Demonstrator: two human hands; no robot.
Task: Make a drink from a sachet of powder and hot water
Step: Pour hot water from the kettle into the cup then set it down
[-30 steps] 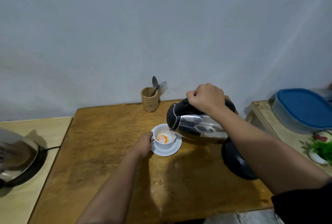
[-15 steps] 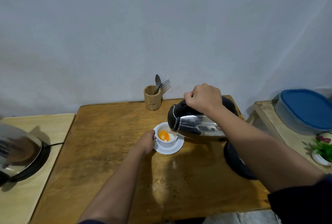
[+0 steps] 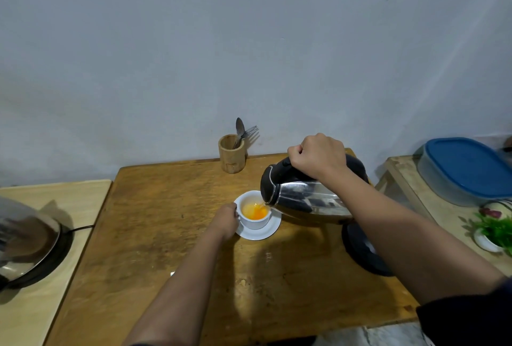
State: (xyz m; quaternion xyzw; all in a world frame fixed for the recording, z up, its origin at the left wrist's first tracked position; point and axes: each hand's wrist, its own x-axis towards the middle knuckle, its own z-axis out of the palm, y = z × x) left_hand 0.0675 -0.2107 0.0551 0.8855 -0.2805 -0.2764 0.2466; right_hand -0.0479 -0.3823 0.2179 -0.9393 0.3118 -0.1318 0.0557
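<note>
with the right hand (image 3: 318, 155) fisted round the handle of the tipped kettle (image 3: 304, 196), spout over the white cup (image 3: 254, 211) on its saucer (image 3: 263, 230), which the left hand (image 3: 225, 221) seemingly steadies at the handle, pour thin and slow so the orange liquid doesn't splash.

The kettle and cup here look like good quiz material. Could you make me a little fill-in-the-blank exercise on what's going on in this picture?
1. The right hand tilts the kettle so that its spout is over the white ____.
2. The cup stands on a white ____.
3. The liquid in the cup is ____ in colour.
4. The wooden holder by the wall holds a fork and a ____.

Missing words: cup; saucer; orange; spoon
</note>
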